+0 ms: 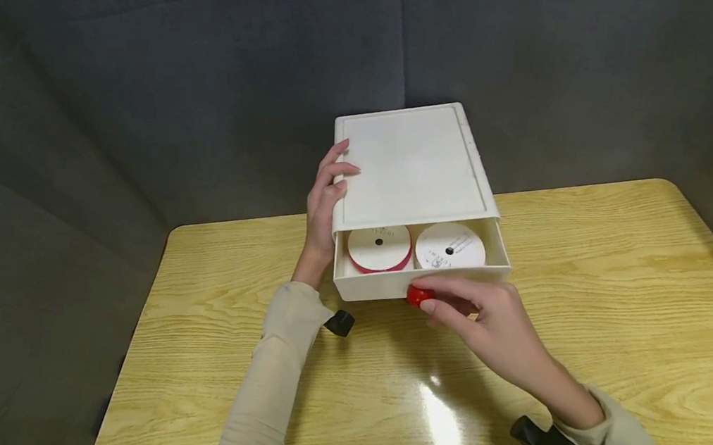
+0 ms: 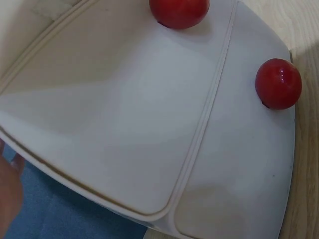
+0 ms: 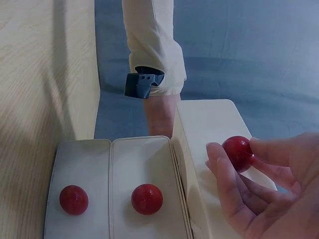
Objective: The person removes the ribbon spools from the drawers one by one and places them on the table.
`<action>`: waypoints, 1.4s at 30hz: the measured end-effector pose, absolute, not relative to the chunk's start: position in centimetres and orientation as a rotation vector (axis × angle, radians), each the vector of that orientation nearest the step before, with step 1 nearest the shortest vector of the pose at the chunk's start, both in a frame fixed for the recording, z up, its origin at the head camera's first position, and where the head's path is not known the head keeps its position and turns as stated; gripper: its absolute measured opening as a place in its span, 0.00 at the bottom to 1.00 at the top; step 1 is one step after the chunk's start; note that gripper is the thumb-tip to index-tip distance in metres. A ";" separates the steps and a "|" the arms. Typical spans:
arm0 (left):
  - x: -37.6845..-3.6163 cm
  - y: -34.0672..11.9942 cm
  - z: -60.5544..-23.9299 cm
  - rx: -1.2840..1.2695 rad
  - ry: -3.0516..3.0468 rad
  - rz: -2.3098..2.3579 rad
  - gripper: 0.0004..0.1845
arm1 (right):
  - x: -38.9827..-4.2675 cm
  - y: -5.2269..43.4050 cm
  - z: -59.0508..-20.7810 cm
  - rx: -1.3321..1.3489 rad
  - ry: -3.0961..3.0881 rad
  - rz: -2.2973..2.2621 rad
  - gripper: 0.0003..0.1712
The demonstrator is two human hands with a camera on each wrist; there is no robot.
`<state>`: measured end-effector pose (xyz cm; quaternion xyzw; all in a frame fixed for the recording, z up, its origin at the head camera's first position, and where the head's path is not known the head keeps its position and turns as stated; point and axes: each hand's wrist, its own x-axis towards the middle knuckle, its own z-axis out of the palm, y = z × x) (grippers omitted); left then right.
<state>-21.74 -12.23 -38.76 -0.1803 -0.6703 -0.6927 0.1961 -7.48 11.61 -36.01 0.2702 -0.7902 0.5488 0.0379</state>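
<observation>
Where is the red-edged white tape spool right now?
In the head view, the red-edged white tape spool lies in the left half of the open white plastic drawer, beside a plain white spool, just behind the red knob.

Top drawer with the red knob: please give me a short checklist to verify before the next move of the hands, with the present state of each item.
1. Right hand pinches the red knob of the top drawer: ok, fingers close round it in the right wrist view.
2. Left hand steadies the white drawer box on its side: ok.
3. Drawer partly pulled out: ok, two ribbon spools show inside.
4. Spools lie flat below the drawer rim: ok.
5. Box sits fully on the wooden table: not ok, its rear part overhangs the far edge.
6. Lower drawers shut: ok.
</observation>
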 end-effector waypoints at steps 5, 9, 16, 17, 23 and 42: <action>-21.7 -12.2 -38.9 -0.499 -1.873 -1.941 0.23 | -7.1 11.8 -36.0 0.872 -2.400 1.684 0.16; -21.8 -12.2 -38.9 -0.489 -1.874 -1.950 0.23 | -6.9 11.9 -36.1 0.913 -2.380 1.630 0.17; -21.7 -12.2 -38.8 -0.496 -1.866 -1.975 0.23 | -6.5 12.0 -36.0 0.961 -2.364 1.516 0.19; -21.7 -12.2 -38.9 -0.499 -1.863 -1.980 0.23 | -6.5 12.0 -35.9 0.967 -2.361 1.502 0.20; -21.9 -12.3 -39.1 -0.521 -1.829 -1.996 0.22 | -6.3 12.1 -35.9 0.983 -2.353 1.494 0.20; -22.0 -12.4 -38.9 -0.523 -1.844 -1.976 0.22 | -4.8 12.5 -36.1 1.022 -2.367 1.430 0.21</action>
